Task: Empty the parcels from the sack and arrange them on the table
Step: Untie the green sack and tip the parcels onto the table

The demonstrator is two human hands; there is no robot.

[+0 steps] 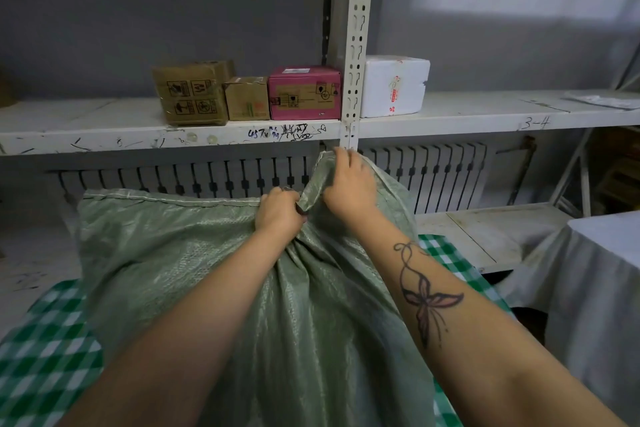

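Our left grip [278, 215] bunches the green woven sack [173, 270], which lies on the checked tabletop [45, 340] under both grips. Our right grip [349, 184] pinches its raised edge just beyond. We should spread that edge evenly, then tip slowly so the unseen parcels land on the tabletop.

Grey wall [138, 10], white shelving [104, 128], perhaps a radiator [207, 177].
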